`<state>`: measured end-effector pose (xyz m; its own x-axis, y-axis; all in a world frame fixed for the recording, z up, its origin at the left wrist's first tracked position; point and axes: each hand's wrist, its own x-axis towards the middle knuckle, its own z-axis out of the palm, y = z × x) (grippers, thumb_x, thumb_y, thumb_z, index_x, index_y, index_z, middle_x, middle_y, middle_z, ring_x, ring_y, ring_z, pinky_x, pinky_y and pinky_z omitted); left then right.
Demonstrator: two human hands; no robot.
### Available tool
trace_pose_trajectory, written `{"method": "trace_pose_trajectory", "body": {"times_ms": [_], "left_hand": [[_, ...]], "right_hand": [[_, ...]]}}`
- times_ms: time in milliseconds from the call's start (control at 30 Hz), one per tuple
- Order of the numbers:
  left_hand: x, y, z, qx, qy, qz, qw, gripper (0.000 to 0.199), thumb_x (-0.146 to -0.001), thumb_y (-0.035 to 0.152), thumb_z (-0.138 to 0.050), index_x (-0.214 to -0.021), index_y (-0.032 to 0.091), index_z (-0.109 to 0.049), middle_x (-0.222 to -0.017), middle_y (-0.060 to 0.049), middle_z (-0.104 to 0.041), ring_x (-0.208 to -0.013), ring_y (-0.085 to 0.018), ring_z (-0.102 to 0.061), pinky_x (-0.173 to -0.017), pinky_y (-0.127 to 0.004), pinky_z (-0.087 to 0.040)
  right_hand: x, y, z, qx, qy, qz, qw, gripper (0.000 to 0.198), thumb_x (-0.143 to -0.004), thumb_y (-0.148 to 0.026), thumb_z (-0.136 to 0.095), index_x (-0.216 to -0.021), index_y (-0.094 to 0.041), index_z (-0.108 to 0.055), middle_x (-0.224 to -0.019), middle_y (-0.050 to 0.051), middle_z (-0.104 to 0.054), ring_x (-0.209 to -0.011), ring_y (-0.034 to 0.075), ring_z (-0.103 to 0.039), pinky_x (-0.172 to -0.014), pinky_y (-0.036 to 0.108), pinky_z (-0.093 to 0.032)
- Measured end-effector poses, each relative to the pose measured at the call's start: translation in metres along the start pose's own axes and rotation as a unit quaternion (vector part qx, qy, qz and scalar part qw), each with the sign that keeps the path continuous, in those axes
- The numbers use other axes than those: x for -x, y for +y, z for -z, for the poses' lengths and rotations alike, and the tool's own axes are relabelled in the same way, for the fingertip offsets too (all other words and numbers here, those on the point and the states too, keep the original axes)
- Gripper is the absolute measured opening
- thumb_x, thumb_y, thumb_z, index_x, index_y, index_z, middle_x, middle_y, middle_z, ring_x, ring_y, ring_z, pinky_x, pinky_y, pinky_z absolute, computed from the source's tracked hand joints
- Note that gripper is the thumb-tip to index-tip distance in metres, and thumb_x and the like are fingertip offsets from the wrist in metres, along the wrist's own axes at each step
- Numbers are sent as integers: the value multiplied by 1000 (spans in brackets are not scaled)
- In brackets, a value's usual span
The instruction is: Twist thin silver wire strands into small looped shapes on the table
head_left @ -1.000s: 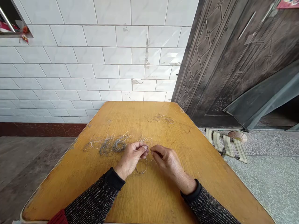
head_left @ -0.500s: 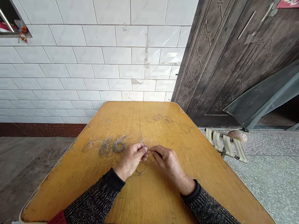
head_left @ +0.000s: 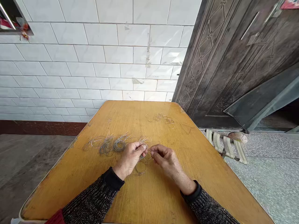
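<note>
Close together over the middle of the table, my left hand (head_left: pixel 131 156) and my right hand (head_left: pixel 167 158) both pinch a thin wire. The wire is very fine, and its exact path between the fingertips is hard to make out. A small wire loop (head_left: pixel 140 168) shows just below my left fingers. Left of my left hand lie coiled wire bundles (head_left: pixel 119 145), grey and loosely tangled, with stray ends sticking up. More wire ends poke out behind my left fingertips.
The wooden table (head_left: pixel 149 196) stands against a white tiled wall (head_left: pixel 102 56). Thin wire rings (head_left: pixel 161 118) and a bent wire piece (head_left: pixel 187 128) lie toward its far right. A striped folding stool (head_left: pixel 227 146) stands right of the table, near a dark carved door (head_left: pixel 224 62).
My fingertips have shifted slightly, and the small wire loop below them looks rounder and more visible. The view has turned a little. The bundles on the table stay put.
</note>
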<state>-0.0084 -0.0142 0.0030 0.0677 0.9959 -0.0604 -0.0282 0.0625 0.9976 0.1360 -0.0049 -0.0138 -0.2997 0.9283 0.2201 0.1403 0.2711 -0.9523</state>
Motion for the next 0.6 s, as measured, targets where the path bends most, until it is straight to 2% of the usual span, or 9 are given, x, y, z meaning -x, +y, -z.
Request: {"method": "trace_pose_trajectory", "body": {"times_ms": [100, 267, 433, 600], "left_hand": [[0, -1, -1, -11, -5, 2, 1000, 22, -72, 33, -56, -64, 13, -56, -60, 0, -50, -54, -8, -41, -43, -19, -22], [-2, -6, -2, -21, 13, -25, 999, 24, -73, 36, -53, -64, 13, -55, -60, -1, -52, -54, -9, -43, -44, -20, -28], [-1, -5, -4, -36, 27, -23, 999, 21, -72, 35, -53, -66, 14, -56, -59, 0, -50, -53, -9, -42, -44, -20, -27], [1, -7, -8, -67, 7, -31, 997, 17, -72, 31, -52, -65, 16, -57, -59, 0, -50, -54, -10, -43, -44, -20, -29]], "right_hand": [[1, 1, 1, 15, 16, -5, 1000, 15, -75, -27, -48, -68, -17, -57, -56, -2, -47, -49, 9, -41, -47, 22, -33], [-3, 3, 3, 22, 16, -10, 1000, 17, -74, -30, -51, -68, -16, -57, -54, -3, -46, -47, 9, -40, -45, 22, -33], [-9, -3, 11, -29, 34, -24, 999, 24, -72, -38, -58, -83, -16, -57, -60, -1, -52, -51, 10, -47, -46, 21, -37], [-9, -2, 13, -42, 18, -9, 999, 25, -74, -41, -57, -70, -16, -56, -55, -2, -50, -48, 8, -44, -45, 21, -36]]}}
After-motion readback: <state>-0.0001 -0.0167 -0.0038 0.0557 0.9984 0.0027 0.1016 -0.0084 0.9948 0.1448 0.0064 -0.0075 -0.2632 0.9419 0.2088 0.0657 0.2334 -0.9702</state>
